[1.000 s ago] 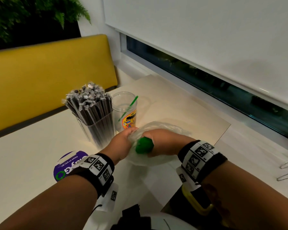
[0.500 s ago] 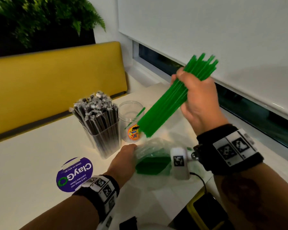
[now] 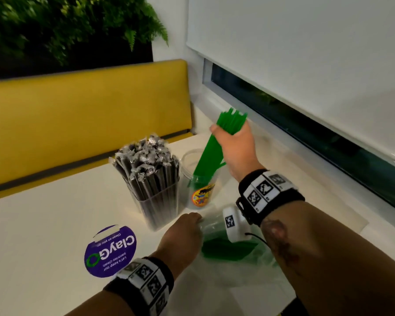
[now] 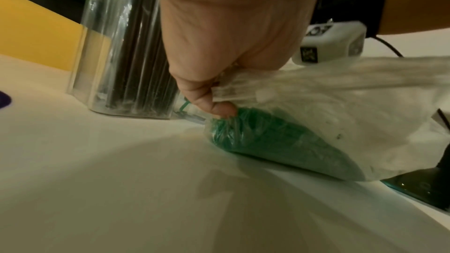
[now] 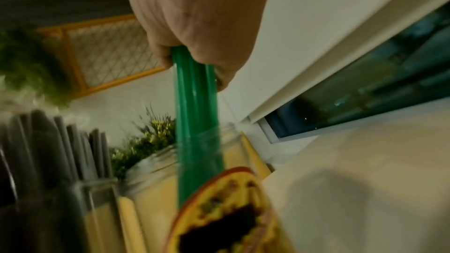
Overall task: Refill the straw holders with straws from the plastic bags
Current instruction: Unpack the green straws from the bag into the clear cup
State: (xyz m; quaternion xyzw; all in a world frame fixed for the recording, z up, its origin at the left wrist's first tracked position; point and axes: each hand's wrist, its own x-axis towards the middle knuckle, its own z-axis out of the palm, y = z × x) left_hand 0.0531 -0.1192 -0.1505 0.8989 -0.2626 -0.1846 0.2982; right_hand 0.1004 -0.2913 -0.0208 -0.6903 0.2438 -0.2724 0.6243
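Note:
My right hand [image 3: 234,142] grips a bundle of green straws [image 3: 211,149] near its top, and the lower ends stand inside the clear round jar [image 3: 197,197] with a yellow label. The right wrist view shows the same green straws [image 5: 196,114] dropping from my fist into the jar [image 5: 170,163]. My left hand [image 3: 185,229] pinches the mouth of a clear plastic bag [image 3: 233,249] lying on the table, with more green straws inside it. In the left wrist view my fingers [image 4: 214,103] clamp the bag [image 4: 304,118] film. A square clear holder [image 3: 155,197] left of the jar is packed with black wrapped straws.
A purple round sticker [image 3: 110,252] lies on the white table [image 3: 32,236] to the left. A yellow bench back [image 3: 78,115] runs behind the table. A window sill and blind [image 3: 306,65] close off the right side. A dark object [image 4: 428,191] lies under the bag's far end.
My right hand pulled a bundle of green straws out of the bag, lifted it high, then lowered its ends into the round jar. My left hand stayed on the bag.

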